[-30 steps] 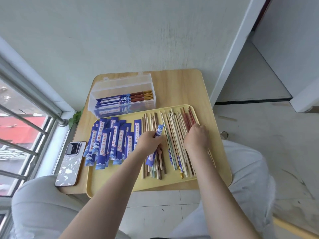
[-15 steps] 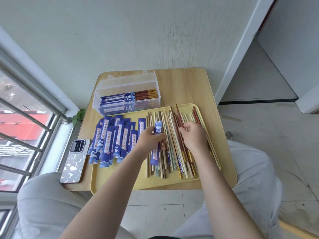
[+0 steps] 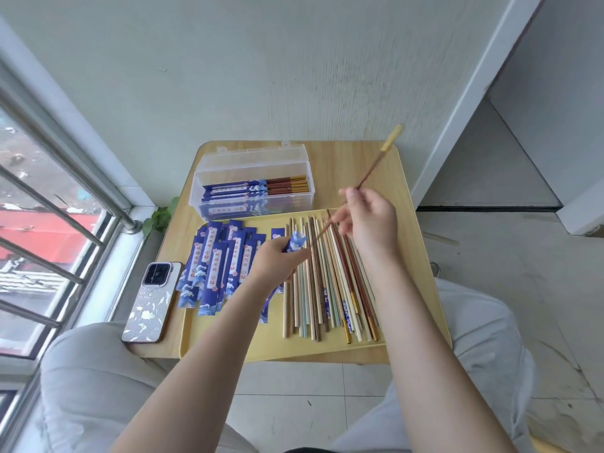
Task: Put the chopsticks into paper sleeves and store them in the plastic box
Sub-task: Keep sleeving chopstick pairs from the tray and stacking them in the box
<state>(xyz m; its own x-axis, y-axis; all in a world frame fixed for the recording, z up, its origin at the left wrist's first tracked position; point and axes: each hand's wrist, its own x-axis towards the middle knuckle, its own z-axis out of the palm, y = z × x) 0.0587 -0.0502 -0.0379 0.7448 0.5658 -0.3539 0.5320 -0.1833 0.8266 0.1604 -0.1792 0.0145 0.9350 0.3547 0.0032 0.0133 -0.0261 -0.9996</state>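
Note:
My right hand (image 3: 371, 223) pinches a reddish-brown chopstick (image 3: 372, 168) with a pale gold end, lifted off the pile and slanting up to the right. Its thin tip points down at the open mouth of a blue paper sleeve (image 3: 295, 241), which my left hand (image 3: 277, 259) grips above the yellow tray (image 3: 425, 276). Several loose chopsticks (image 3: 327, 282) lie side by side on the tray's right half. More blue sleeves (image 3: 217, 259) are spread on its left half. The clear plastic box (image 3: 255, 188) behind the tray holds several sleeved chopsticks.
A phone (image 3: 152, 300) lies face down on the small wooden table (image 3: 359, 165), left of the tray. A window with metal bars (image 3: 49, 197) is at the left and a wall stands right behind the table. My knees are under the table's front edge.
My right hand has picked a reddish chopstick out of the pile and raised it, tip toward the sleeve. My left hand has kept hold of the sleeve and tilted its mouth up.

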